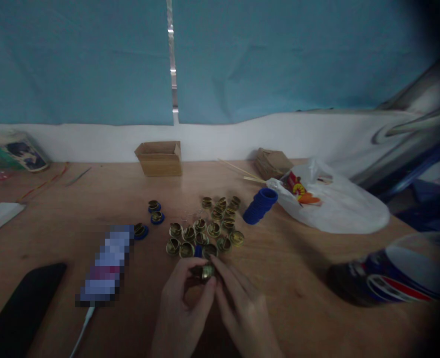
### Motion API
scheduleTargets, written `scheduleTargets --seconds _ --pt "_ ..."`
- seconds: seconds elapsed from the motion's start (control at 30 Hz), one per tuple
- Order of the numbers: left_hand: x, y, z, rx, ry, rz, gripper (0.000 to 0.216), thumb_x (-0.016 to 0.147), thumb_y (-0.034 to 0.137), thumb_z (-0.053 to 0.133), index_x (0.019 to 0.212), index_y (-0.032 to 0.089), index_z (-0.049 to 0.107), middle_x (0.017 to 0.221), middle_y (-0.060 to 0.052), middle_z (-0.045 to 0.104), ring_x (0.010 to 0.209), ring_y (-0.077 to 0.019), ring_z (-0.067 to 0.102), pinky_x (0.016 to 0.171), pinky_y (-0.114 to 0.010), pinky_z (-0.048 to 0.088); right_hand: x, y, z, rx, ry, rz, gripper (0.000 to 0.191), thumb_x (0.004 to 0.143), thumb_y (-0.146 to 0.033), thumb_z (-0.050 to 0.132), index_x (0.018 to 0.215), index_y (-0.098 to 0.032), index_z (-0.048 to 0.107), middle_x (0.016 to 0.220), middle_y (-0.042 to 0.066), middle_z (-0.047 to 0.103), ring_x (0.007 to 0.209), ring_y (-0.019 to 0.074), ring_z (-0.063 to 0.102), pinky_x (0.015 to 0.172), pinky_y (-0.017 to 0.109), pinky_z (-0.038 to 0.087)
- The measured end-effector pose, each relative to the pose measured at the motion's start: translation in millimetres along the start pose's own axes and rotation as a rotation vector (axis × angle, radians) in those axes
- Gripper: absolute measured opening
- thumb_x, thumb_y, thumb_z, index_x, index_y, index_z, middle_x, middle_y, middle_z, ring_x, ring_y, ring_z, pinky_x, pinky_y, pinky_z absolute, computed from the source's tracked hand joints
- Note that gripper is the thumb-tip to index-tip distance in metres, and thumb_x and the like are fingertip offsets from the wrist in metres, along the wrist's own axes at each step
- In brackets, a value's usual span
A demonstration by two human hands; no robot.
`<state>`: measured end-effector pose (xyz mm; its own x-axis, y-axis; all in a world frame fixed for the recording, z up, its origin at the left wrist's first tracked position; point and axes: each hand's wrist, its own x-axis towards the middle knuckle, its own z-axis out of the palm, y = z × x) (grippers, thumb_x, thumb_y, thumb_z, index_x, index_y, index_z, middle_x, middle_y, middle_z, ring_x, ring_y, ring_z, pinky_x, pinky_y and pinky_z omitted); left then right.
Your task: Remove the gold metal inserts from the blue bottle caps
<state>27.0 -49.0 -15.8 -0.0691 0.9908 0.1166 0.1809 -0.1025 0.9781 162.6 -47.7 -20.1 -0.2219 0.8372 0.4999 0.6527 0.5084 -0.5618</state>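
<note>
Close to the table's front edge, my left hand [184, 303] pinches a small brass-coloured round fitting [207, 272] between thumb and fingers. My right hand [242, 303] meets it from the other side, its fingertips closed on the same fitting and partly covering it. Just beyond the fingers, a bit of blue [198, 250] shows, partly hidden. Several similar brass-coloured fittings [201, 238] lie grouped in front of my hands. To the left sit three fittings with blue rings [157, 217] around their bases. A leaning stack of blue rings [260, 205] stands at the right of the group.
An open cardboard box [160, 161] and a brown paper packet [272, 163] stand at the back. At right are a white plastic bag [343, 204] and a Pepsi bottle [387, 273]. A blurred-out phone [106, 266] with a cable and a black flat object [26, 308] lie left.
</note>
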Motion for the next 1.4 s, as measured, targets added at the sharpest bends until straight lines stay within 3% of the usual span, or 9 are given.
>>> scheduleTargets --seconds 0.13,0.23,0.33,0.43,0.57,0.83,1.1,1.27,1.4 --pt "0 0 -2 -0.043 0.068 -0.009 0.016 0.083 0.022 0.06 0.099 0.021 0.06 0.092 -0.003 0.069 0.086 -0.0168 0.068 0.076 -0.027 0.056 2 -9 -1 0.18 0.077 0.095 0.026 0.09 -0.01 0.048 0.111 -0.02 0.059 0.099 0.005 0.069 0.089 0.0148 0.068 0.079 0.023 0.055" --pt "-1 2 -2 -0.086 0.031 -0.003 0.016 0.085 0.024 0.059 0.101 0.021 0.059 0.093 -0.004 0.069 0.088 -0.0173 0.068 0.076 -0.026 0.056 9 -15 -6 0.364 0.027 0.248 0.014 0.093 -0.018 0.049 0.091 -0.021 0.062 0.086 0.001 0.065 0.079 0.0132 0.064 0.07 0.021 0.052" --pt "-2 5 -3 -0.104 -0.04 0.039 0.019 0.087 0.022 0.056 0.106 0.021 0.058 0.099 -0.006 0.068 0.093 -0.0183 0.067 0.081 -0.028 0.055 14 -14 -11 0.52 -0.086 0.375 0.023 0.094 -0.028 0.048 0.075 -0.021 0.059 0.077 0.0 0.058 0.072 0.0133 0.059 0.065 0.022 0.049" --pt "-3 8 -5 -0.055 -0.097 0.123 0.025 0.088 0.018 0.053 0.112 0.023 0.058 0.108 -0.007 0.065 0.1 -0.0192 0.065 0.085 -0.029 0.055 12 -8 -12 0.697 -0.168 0.499 0.025 0.093 -0.037 0.049 0.077 -0.021 0.058 0.068 -0.001 0.056 0.066 0.0134 0.057 0.062 0.022 0.049" --pt "-6 10 -7 0.054 -0.134 0.207 0.032 0.088 0.014 0.051 0.117 0.026 0.057 0.12 -0.007 0.059 0.108 -0.0197 0.062 0.091 -0.031 0.053 5 0 -7 0.827 -0.164 0.598 0.031 0.09 -0.044 0.05 0.073 -0.021 0.06 0.057 -0.002 0.052 0.054 0.0132 0.053 0.053 0.022 0.049" --pt "-9 11 -7 0.09 -0.079 0.235 0.034 0.088 0.014 0.049 0.12 0.027 0.056 0.121 -0.008 0.057 0.108 -0.0209 0.061 0.091 -0.034 0.053 8 -9 -5 0.88 -0.151 0.561 0.031 0.089 -0.045 0.051 0.076 -0.021 0.064 0.066 0.0 0.058 0.062 0.0144 0.056 0.06 0.023 0.049" --pt "-13 12 4 -0.035 0.107 0.136 0.024 0.09 0.025 0.052 0.112 0.024 0.06 0.12 -0.008 0.058 0.108 -0.022 0.061 0.094 -0.035 0.05 6 -20 1 0.732 -0.015 0.507 0.037 0.091 -0.048 0.047 0.069 -0.021 0.057 0.065 0.0 0.056 0.062 0.0153 0.054 0.059 0.024 0.048" --pt "0 19 -21 -0.064 0.33 -0.044 0.029 0.087 0.037 0.057 0.111 0.02 0.06 0.112 -0.009 0.064 0.105 -0.0229 0.062 0.089 -0.032 0.051 13 -18 -9 0.658 -0.055 0.455 0.047 0.099 -0.042 0.028 0.06 -0.021 0.043 0.057 -0.002 0.046 0.053 0.0132 0.047 0.053 0.024 0.041" --pt "4 10 -50 -0.055 0.389 -0.125 0.037 0.086 0.042 0.058 0.115 0.021 0.057 0.113 -0.009 0.065 0.104 -0.0239 0.063 0.092 -0.035 0.05 54 -3 -32 0.286 -0.209 0.285 0.031 0.099 -0.033 0.036 0.073 -0.021 0.05 0.06 -0.004 0.049 0.054 0.0124 0.05 0.053 0.023 0.037"
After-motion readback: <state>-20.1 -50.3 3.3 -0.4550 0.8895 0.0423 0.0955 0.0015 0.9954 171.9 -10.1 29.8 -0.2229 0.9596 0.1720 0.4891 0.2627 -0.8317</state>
